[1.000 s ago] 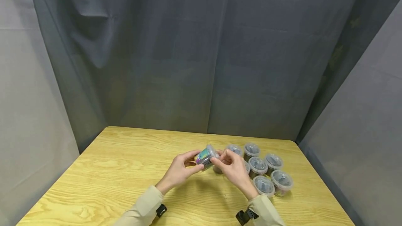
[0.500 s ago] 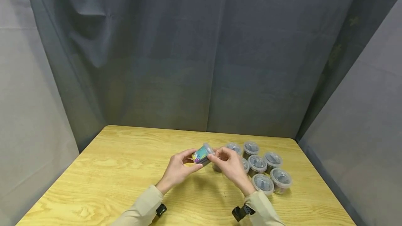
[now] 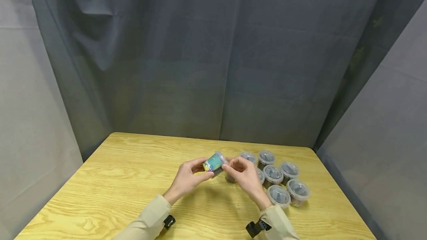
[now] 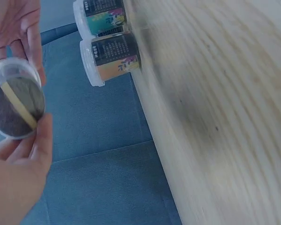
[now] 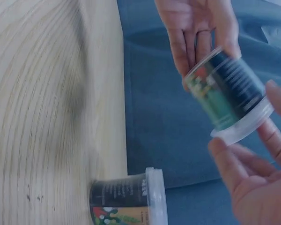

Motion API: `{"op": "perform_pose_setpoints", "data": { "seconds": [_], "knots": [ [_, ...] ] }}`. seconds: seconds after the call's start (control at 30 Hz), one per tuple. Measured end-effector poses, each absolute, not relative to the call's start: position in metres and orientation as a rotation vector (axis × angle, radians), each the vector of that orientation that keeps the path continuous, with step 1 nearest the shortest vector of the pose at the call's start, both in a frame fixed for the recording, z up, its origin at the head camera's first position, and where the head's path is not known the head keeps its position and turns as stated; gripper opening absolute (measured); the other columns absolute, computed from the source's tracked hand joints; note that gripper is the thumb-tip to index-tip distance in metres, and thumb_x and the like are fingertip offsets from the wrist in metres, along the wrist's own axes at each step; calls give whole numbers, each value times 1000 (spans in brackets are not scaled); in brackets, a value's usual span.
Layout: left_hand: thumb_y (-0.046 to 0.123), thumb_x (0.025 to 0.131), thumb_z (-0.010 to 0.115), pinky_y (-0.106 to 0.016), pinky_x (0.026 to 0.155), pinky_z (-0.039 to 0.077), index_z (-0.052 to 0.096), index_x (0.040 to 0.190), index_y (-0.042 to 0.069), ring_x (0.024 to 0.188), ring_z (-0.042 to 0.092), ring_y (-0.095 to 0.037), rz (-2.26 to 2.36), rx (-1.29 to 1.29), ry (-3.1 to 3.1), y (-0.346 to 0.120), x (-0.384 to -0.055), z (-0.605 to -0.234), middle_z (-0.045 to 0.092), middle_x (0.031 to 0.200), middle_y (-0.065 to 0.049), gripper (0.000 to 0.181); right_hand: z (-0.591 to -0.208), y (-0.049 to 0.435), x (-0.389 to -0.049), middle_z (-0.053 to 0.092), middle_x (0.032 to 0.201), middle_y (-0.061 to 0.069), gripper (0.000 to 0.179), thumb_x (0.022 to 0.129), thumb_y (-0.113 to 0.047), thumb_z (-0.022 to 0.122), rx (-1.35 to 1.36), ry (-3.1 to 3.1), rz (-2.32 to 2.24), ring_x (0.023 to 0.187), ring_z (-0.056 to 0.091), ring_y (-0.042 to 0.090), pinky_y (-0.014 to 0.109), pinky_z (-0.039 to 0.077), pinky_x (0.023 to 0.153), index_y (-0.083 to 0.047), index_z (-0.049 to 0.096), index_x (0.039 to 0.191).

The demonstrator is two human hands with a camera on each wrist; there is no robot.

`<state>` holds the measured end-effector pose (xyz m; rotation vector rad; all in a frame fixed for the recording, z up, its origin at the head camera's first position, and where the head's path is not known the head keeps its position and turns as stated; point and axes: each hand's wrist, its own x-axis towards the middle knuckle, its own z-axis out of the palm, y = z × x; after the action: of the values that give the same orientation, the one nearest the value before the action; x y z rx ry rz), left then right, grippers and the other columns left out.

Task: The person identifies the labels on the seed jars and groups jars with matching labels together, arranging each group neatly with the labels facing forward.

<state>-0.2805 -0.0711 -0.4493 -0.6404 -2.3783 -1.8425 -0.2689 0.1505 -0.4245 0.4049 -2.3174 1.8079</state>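
Observation:
Above the table, my two hands hold a small plastic tub [image 3: 213, 163] tilted on its side. Its wrap-round label is teal and black with a flower pattern, and a translucent lid [image 5: 246, 124] sits on it. My left hand [image 3: 185, 179] grips the tub near its base, fingers on the far side and thumb on the near side. My right hand [image 3: 247, 177] pinches the lid's rim between thumb and fingers. In the left wrist view, the tub's round base [image 4: 18, 108] shows dark, crossed by a pale strip.
Several similar lidded tubs [image 3: 279, 196] stand close together on the right of the wooden table [image 3: 133, 180]. Some are partly hidden behind my right hand. A dark grey curtain [image 3: 180, 66] hangs behind the table, with pale cloth panels [image 3: 383, 132] at both sides.
The held tub has turned a little, so more of the teal label faces up. It has shifted slightly left, with both hands still on it. The standing tubs have not moved.

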Motion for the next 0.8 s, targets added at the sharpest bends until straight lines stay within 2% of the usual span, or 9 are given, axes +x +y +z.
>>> {"op": "perform_pose_setpoints", "data": {
  "seconds": [0.1,0.2,0.37,0.5,0.63,0.8],
  "knots": [
    [34,81,81,-43,91,57,62,131,14,107,67,-24,-1707,-617,-2363,-70,-278,-451,69,119,-7,56,-422,148,-267,72,111,6,29,84,-32,78,344,-2341,1796,112,65,22,29,55,87,-8,63,79],
    [33,81,81,-42,90,57,62,130,14,107,67,-24,-1607,-630,-2341,-67,-276,-451,69,121,-7,56,-422,148,-268,72,111,7,29,83,-33,79,311,-2346,1802,113,65,23,33,55,89,-8,65,78],
    [33,86,76,-44,96,54,59,134,12,111,64,-24,-1636,-678,-2365,-68,-276,-448,66,125,-7,55,-427,153,-273,70,116,12,28,84,-26,79,375,-2292,1902,123,60,27,41,53,98,-2,65,82],
    [31,90,72,-43,98,53,53,139,10,111,63,-25,-1801,-735,-2413,-72,-279,-448,63,128,-10,56,-430,158,-275,67,123,14,26,85,-21,78,486,-2287,1929,129,56,27,39,52,100,1,63,86],
    [30,87,76,-42,97,54,55,138,12,111,64,-24,-1831,-713,-2417,-73,-280,-450,62,130,-10,59,-431,160,-276,62,133,15,25,85,-20,77,547,-2306,1928,129,55,28,33,52,100,0,64,90],
    [29,81,81,-44,93,55,60,132,16,109,66,-24,-1679,-645,-2364,-69,-278,-449,67,124,-5,57,-430,155,-275,61,134,15,24,85,-19,77,513,-2281,1942,127,57,28,33,52,99,1,64,91]
  ]
}}
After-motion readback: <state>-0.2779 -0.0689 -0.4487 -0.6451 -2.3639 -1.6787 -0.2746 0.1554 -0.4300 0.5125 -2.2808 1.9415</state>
